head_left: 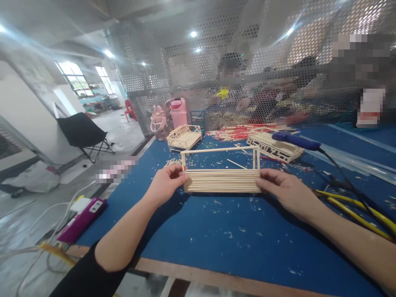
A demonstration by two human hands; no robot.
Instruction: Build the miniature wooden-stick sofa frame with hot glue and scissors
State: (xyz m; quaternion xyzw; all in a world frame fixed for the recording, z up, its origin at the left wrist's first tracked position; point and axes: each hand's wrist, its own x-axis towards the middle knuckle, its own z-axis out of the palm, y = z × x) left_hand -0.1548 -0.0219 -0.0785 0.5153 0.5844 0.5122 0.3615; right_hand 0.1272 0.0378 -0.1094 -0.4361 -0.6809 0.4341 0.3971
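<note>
A small frame built of thin wooden sticks (222,180) stands on the blue table mat (216,235) in the middle of the head view. Its base is a flat deck of sticks, with two upright posts and a top rail above it. My left hand (166,182) grips the left end of the deck. My right hand (284,187) grips the right end. Both hands hold the frame level just above or on the mat; I cannot tell which.
Two other stick models (185,137) (274,146) sit further back, beside a pile of red and white sticks (238,132). A blue glue gun (295,140) with a black cord lies at right. Two pink bottles (177,111) stand by a perforated screen; people sit behind it. Yellow cables (355,206) lie right.
</note>
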